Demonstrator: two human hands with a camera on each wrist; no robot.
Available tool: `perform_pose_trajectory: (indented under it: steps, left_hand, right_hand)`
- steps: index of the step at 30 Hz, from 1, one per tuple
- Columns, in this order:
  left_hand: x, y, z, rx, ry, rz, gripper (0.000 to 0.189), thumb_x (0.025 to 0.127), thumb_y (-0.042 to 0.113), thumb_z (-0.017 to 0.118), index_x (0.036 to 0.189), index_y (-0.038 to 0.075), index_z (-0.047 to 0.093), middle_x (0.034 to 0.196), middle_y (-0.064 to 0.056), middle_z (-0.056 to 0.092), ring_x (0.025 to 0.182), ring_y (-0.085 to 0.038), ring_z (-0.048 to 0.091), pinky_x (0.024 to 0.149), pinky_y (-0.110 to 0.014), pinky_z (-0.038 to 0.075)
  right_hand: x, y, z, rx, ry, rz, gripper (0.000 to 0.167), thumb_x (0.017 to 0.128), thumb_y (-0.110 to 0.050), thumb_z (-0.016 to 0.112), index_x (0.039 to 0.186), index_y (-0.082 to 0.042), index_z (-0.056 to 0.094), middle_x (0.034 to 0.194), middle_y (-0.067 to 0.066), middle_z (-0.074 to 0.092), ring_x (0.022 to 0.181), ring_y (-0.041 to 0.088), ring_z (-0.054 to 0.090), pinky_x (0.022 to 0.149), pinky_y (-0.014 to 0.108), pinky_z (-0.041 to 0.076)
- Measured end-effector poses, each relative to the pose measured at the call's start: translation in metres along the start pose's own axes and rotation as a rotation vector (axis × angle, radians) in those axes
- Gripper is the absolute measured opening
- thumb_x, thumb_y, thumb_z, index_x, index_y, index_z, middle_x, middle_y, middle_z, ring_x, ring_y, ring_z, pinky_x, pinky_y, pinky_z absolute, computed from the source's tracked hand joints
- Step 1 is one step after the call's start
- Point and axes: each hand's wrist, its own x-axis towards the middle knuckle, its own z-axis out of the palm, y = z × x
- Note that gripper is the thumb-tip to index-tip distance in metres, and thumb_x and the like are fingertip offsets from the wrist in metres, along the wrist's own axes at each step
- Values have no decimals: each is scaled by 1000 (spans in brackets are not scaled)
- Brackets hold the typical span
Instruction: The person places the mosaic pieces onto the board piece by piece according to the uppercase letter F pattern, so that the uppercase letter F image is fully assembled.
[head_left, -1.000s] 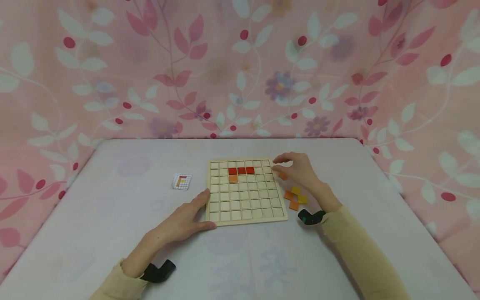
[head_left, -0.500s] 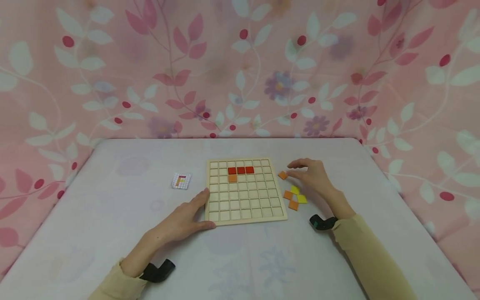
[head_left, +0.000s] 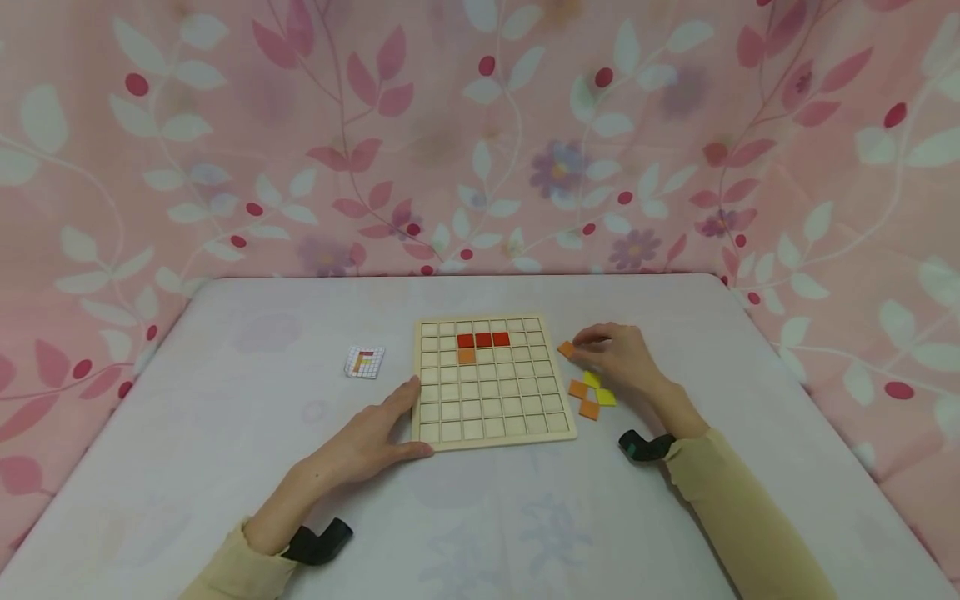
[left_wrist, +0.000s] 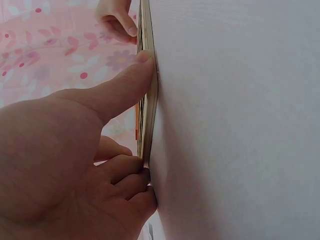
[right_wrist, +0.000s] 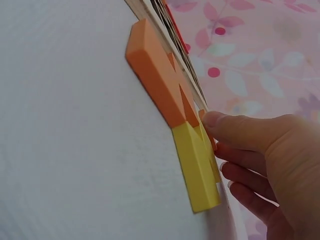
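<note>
A square wooden grid board (head_left: 491, 408) lies on the table with a row of three red tiles (head_left: 483, 340) near its far side and an orange tile (head_left: 467, 357) under the leftmost one. At the board's near left corner rests my left hand (head_left: 360, 442), thumb on the near edge and fingers along the left side; the thumb (left_wrist: 125, 90) lies against the rim in the left wrist view. Just right of the board, my right hand (head_left: 618, 358) pinches a loose orange tile (head_left: 566, 350) between thumb and fingers, low at the tabletop. The fingers partly cover that tile.
Nearer me than the right hand lie more loose tiles: orange tiles (head_left: 578, 389) and yellow tiles (head_left: 605, 398), grouped beside the board's right edge. A small pattern card (head_left: 364, 362) with a coloured figure sits left of the board. Floral cloth (head_left: 450, 142) hangs behind the table.
My right hand has moved right and away from the board's far right corner, then its fingers closed on the loose orange tile. My left hand has stayed on the board.
</note>
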Motion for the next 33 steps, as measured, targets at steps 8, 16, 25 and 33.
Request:
perform_pose_trajectory:
  steps: [8, 16, 25, 33]
  left_hand:
    - [0, 1, 0, 1, -2, -4, 101, 86, 43, 77, 160, 8, 19, 165, -12, 23, 152, -31, 24, 118, -52, 30]
    - [-1, 1, 0, -14, -10, -19, 101, 86, 43, 78, 160, 9, 18, 165, -11, 22, 152, -31, 23, 119, -52, 29]
    - [-1, 1, 0, -15, -9, -20, 102, 86, 43, 78, 160, 9, 18, 165, -11, 22, 152, -31, 24, 118, -52, 30]
    - [0, 0, 0, -6, -6, -3, 102, 85, 43, 78, 160, 8, 18, 165, -11, 23, 152, -31, 24, 118, -52, 30]
  right_hand:
    - [-1, 1, 4, 2, -3, -20, 24, 86, -20, 81, 105, -8, 75, 107, 8, 72, 103, 27, 71, 89, 44, 57]
    - [-1, 1, 4, 1, 0, -44, 24, 86, -17, 80, 108, -7, 75, 110, 10, 73, 103, 29, 70, 90, 47, 56]
    - [-2, 1, 3, 7, 12, -4, 24, 86, -20, 80, 106, -8, 74, 108, 8, 72, 103, 28, 70, 90, 45, 56]
    - [-2, 2, 3, -16, 23, -32, 24, 87, -19, 79, 107, -7, 74, 107, 8, 73, 102, 28, 71, 89, 46, 57]
